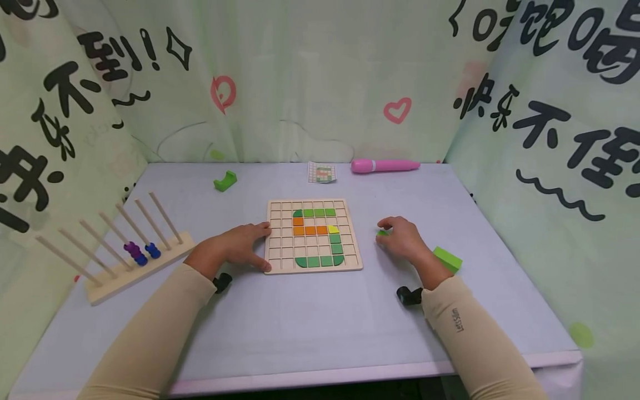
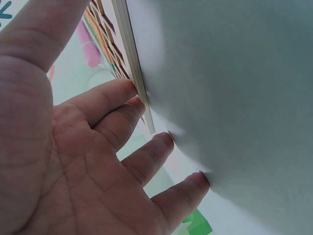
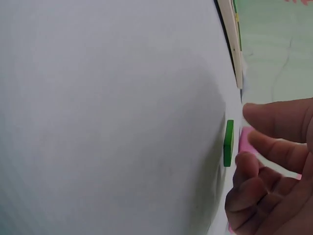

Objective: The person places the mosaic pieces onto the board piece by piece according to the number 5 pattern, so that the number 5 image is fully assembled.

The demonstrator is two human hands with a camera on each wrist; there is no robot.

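We see one small green tile [image 1: 382, 233] lying on the tabletop [image 1: 310, 322], just right of the one wooden grid board [image 1: 274, 236]. Our right hand [image 1: 402, 239] curls loosely over the tile, gripping nothing. Our left hand [image 1: 240, 244] rests spread, its fingers straight against the board's left edge.

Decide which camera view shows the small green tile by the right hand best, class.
The right wrist view: the green tile lies flat on the table, just clear of the fingers. The head view shows a green sliver beside the right hand. The left wrist view misses it.
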